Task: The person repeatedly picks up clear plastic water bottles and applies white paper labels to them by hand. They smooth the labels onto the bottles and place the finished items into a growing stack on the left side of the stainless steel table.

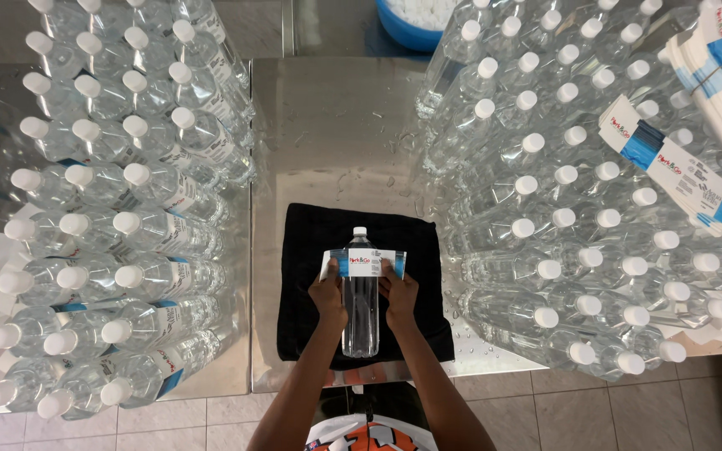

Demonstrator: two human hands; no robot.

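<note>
Head view showed your left hand (328, 294) and right hand (398, 292), equally near, fingers pressing the label (363, 262) across the bottle (360, 301), which lay lengthwise, cap away from you, on the black cloth (302, 276).

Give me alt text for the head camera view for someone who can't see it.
Seen from above, a person's left hand and right hand press a white and blue label onto a clear capped bottle lying on a black cloth on a steel table. Crowds of upright white-capped bottles flank both sides, with a stack of labels at right.
</note>
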